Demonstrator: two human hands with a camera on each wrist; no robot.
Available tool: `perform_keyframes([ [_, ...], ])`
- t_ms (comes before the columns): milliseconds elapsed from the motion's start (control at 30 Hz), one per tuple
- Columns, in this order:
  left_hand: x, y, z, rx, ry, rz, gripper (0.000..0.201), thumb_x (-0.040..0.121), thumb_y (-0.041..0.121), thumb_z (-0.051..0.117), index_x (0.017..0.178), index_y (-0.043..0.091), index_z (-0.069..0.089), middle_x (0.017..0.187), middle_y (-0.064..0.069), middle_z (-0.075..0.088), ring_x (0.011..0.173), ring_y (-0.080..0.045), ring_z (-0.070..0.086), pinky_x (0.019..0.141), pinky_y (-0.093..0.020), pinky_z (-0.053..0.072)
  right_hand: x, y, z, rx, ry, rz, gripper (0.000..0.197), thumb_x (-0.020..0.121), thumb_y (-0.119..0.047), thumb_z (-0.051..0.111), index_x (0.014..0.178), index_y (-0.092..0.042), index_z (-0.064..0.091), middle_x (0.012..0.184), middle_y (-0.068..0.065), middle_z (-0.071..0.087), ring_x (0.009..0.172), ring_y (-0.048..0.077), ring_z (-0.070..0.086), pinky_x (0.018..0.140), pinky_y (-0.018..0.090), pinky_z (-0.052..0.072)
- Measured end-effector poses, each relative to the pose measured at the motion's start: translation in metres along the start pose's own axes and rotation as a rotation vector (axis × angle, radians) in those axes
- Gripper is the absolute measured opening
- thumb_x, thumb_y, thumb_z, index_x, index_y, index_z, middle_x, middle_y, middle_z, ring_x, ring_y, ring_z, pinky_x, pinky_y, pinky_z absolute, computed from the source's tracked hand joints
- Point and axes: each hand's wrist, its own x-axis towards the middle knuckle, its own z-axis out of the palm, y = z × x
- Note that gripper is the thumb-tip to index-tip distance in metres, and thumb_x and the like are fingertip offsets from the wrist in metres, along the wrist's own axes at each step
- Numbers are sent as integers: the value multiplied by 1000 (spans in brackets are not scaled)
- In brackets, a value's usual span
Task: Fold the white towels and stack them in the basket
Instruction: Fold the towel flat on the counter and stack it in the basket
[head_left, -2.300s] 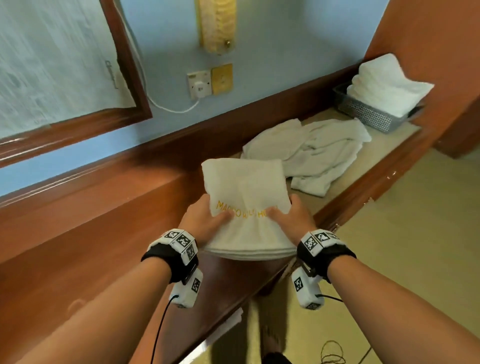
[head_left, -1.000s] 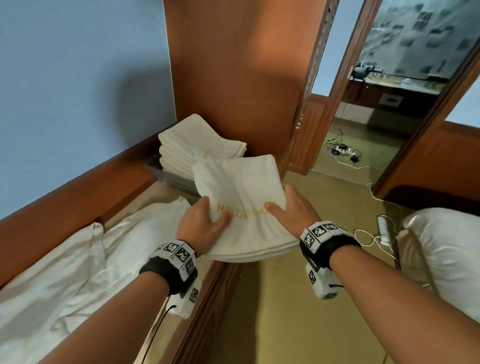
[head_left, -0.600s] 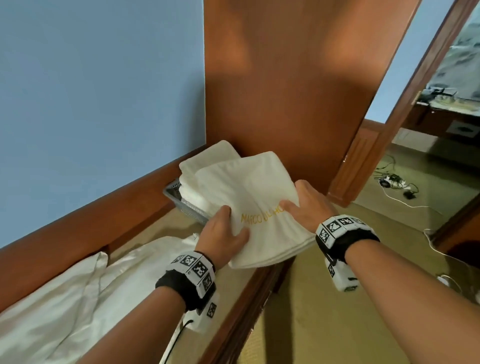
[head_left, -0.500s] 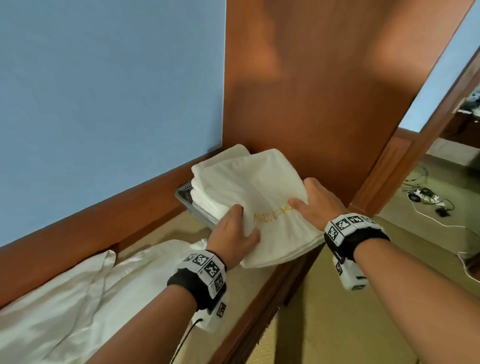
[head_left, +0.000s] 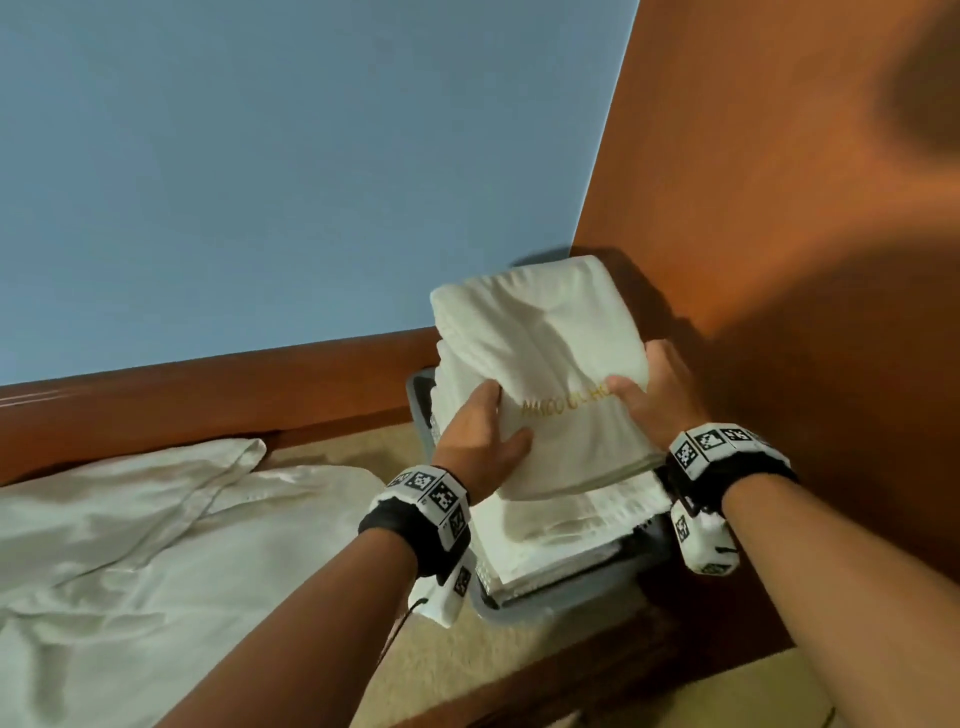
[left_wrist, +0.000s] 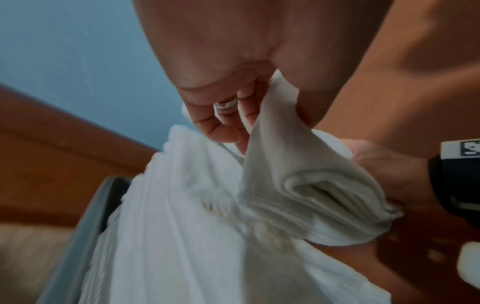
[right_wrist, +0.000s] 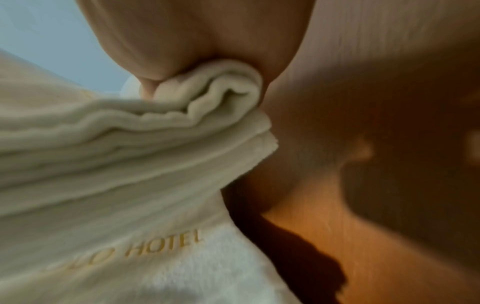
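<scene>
Folded towel (head_left: 540, 364): white, gold lettering on its top face; held at its near edge by both hands over the stack (head_left: 561, 525); whether its far end touches the stack cannot be told.
Left hand (head_left: 480, 441): thumb on top, fingers (left_wrist: 228, 131) curled beneath the left corner; ring (left_wrist: 225, 105) on one finger.
Right hand (head_left: 657, 400): thumb on top by the lettering, fingers under the right corner, pinching the layered edge (right_wrist: 207, 107).
Stack: folded white towels, rising above the rim of the basket (head_left: 550, 603).
Basket: grey, on the counter (head_left: 467, 660), in the corner against the wooden panel (head_left: 779, 260).
Loose towels (head_left: 130, 545): white, crumpled, on the counter left of the basket.
Wall (head_left: 260, 156): blue, behind the counter.
</scene>
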Motion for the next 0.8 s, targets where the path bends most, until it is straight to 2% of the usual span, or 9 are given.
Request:
perform_keyframes([
  [133, -2, -22, 24, -18, -49, -248, 27, 90, 27, 68, 106, 13, 51, 108, -2, 63, 97, -22, 60, 85, -35, 50, 10, 35, 29, -98, -239, 135, 34, 92, -43, 58, 106, -14, 45, 119, 9, 54, 102, 33, 57, 84, 42, 46],
  [233, -7, -28, 37, -17, -65, -329, 30, 91, 35, 67, 109, 14, 55, 108, -4, 66, 93, -21, 63, 77, -33, 53, 6, 53, 41, -82, -416, 252, 38, 97, -47, 47, 118, -16, 39, 124, 12, 57, 108, 34, 58, 87, 41, 46],
  [367, -13, -21, 42, -262, 2, -407, 32, 90, 28, 72, 113, 10, 59, 100, -6, 71, 76, -20, 72, 48, -30, 55, 7, 58, 33, 26, -338, 200, 35, 98, -47, 43, 113, -16, 40, 124, 14, 58, 108, 37, 57, 90, 45, 46],
  [433, -20, -21, 42, -310, 15, -460, 36, 88, 27, 74, 115, 7, 61, 97, -8, 72, 68, -18, 72, 47, -31, 55, 3, 65, 31, 45, -334, 187, 36, 98, -50, 43, 112, -17, 40, 121, 14, 60, 106, 38, 59, 88, 45, 47],
  [567, -26, -27, 33, -143, -118, -534, 50, 83, 39, 78, 115, 7, 57, 90, -11, 73, 61, -24, 71, 55, -37, 59, -7, 83, 34, -79, -419, 210, 48, 94, -54, 50, 126, -20, 40, 127, 11, 57, 109, 36, 59, 88, 42, 48],
  [633, -16, -23, 21, 93, -52, -447, 67, 83, 59, 70, 125, 13, 47, 106, -8, 69, 85, -25, 70, 77, -43, 59, -8, 82, 34, -147, -283, 134, 54, 92, -47, 56, 135, -20, 36, 133, 10, 47, 115, 36, 52, 89, 44, 45],
  [700, 3, -15, 8, 411, 90, -223, 75, 86, 68, 57, 138, 19, 37, 131, -6, 53, 115, -27, 56, 99, -45, 48, -9, 73, 35, -297, -111, -99, 53, 87, -39, 56, 133, -18, 41, 129, 9, 45, 110, 35, 49, 85, 43, 44],
  [767, 27, -1, 1, 674, 158, 44, 75, 89, 66, 50, 145, 20, 33, 144, -6, 42, 130, -29, 42, 108, -45, 36, -15, 61, 39, -399, -80, -295, 53, 84, -43, 52, 131, -19, 46, 131, 8, 46, 109, 32, 48, 86, 44, 43],
  [800, 40, 5, -1, 806, 129, 144, 76, 89, 67, 48, 148, 21, 32, 151, -6, 36, 137, -31, 35, 111, -47, 32, -18, 56, 42, -429, -105, -352, 53, 86, -47, 48, 133, -22, 47, 136, 7, 45, 114, 31, 47, 89, 44, 41],
])
